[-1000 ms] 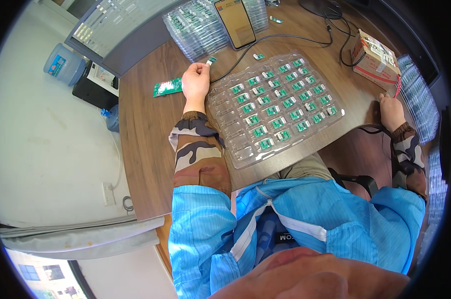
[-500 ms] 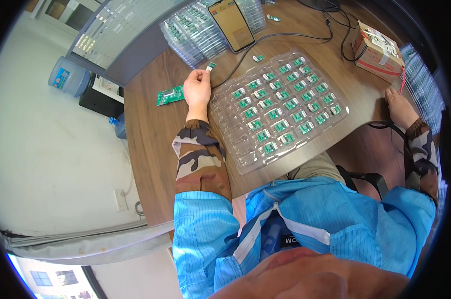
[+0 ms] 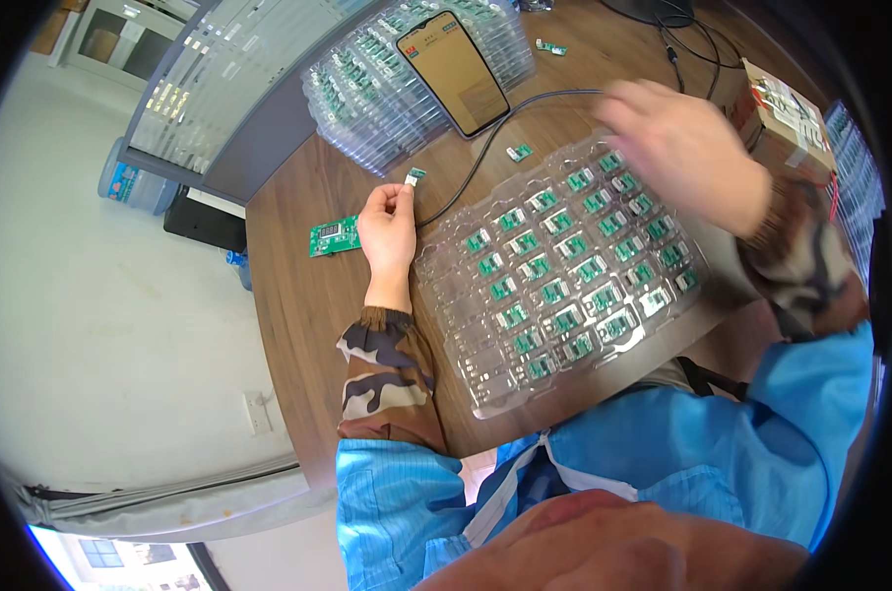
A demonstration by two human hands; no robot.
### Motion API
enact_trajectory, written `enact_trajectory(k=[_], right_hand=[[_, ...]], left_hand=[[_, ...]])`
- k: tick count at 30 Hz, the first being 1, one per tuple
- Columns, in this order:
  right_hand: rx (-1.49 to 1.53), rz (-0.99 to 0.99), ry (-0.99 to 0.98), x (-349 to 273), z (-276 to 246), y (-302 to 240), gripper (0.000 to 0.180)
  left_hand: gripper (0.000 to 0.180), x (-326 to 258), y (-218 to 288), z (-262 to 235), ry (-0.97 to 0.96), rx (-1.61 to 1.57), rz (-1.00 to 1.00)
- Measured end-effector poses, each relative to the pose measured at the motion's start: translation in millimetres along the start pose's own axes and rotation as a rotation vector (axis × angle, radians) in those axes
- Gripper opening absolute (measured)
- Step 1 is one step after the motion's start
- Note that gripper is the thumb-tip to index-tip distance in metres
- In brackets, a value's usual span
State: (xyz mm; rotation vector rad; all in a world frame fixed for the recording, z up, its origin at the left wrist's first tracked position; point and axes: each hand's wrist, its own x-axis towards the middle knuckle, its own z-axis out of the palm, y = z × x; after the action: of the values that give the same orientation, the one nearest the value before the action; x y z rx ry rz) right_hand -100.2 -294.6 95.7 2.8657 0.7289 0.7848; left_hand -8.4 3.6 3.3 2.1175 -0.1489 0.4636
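Between the thumb and fingers of my left hand [image 3: 388, 225] is a small green circuit board [image 3: 415, 177] with a white part, pinched and held upright. Just left of that hand a larger green circuit board [image 3: 334, 237] with a display lies on the table, partly covered by the hand. My right hand [image 3: 677, 138], smeared by motion, hangs over the far right part of a clear plastic tray [image 3: 476, 386]. Rows of small green boards sit in the tray's pockets; its left pockets hold none. Whether the right hand holds anything cannot be seen.
Behind the tray a phone [image 3: 454, 74] leans against stacked clear trays [image 3: 352, 103] of boards. Loose small boards lie at the tray's far edge [image 3: 519, 153] and farther back [image 3: 551, 47]. A black cable [image 3: 480, 148] crosses the wooden table. A cardboard box [image 3: 783, 123] stands at right.
My right hand has swung from the table's right edge inward over the tray's far right side. My left hand keeps its pinch on the small board. The whole view has shifted slightly.
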Motion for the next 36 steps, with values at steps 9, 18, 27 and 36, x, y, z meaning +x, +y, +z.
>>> enact_trajectory(k=[9, 18, 27, 36], right_hand=[[0.154, -0.033, 0.337, 98.1, 105.1, 0.7, 0.043], [0.145, -0.185, 0.439, 101.6, 99.1, 4.2, 0.031], [0.576, -0.028, -0.182, 71.8, 108.6, -3.2, 0.025], [0.552, -0.146, -0.097, 73.1, 95.9, -8.6, 0.011]], left_hand=[[0.016, -2.8, 0.2, 1.7, -0.014, -0.048, -0.072], [0.015, -0.6, -0.7, 2.5, -0.004, -0.004, -0.055], [0.016, 0.9, 2.5, 8.3, -0.015, -0.033, -0.031], [0.015, -1.2, -9.1, 0.3, -0.039, -0.022, 0.098]])
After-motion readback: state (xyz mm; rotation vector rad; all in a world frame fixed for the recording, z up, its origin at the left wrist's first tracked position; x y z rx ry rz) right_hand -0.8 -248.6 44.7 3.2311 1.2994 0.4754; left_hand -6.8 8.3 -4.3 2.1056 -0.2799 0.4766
